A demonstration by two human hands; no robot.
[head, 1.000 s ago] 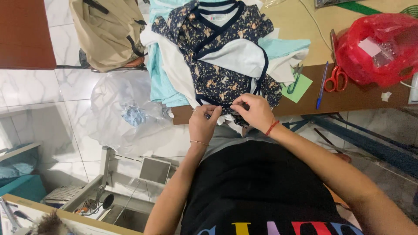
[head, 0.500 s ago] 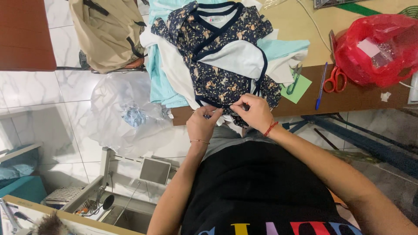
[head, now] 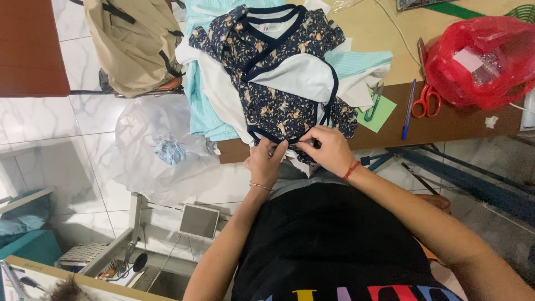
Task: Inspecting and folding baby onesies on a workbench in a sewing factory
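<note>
The person works at the bottom hem of a navy printed baby garment [head: 278,83], which lies on top of a pile of pale clothes [head: 214,106] at the near edge of the wooden table [head: 457,125]; the left hand [head: 266,161] pinches the hem with fingers closed; the right hand [head: 329,149] grips the same edge just beside it, fingers curled shut on the fabric; the step looks like fastening or checking the crotch closure; the next move likely calls for fine fingertip alignment of both edges; red scissors [head: 426,100] and a blue pen [head: 409,108] lie well apart to the right.
</note>
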